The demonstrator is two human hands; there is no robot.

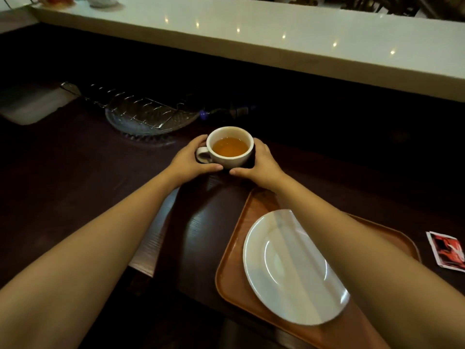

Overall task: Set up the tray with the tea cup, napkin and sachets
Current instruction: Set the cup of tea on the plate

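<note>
A white tea cup [230, 147] filled with amber tea stands on the dark counter, its handle pointing left. My left hand [190, 163] wraps the cup's left side by the handle and my right hand [259, 165] wraps its right side; both grip it. Nearer to me lies an orange-brown tray [234, 278] carrying a white saucer [289, 268], partly covered by my right forearm. A red and white sachet [448, 250] lies on the counter to the right of the tray. No napkin is visible.
A glass dish with a wire rack [148, 117] sits behind and left of the cup. A dark bottle [226, 110] lies behind it. A raised white countertop [251, 36] runs across the back. A pale tray-like object [30, 107] is at far left.
</note>
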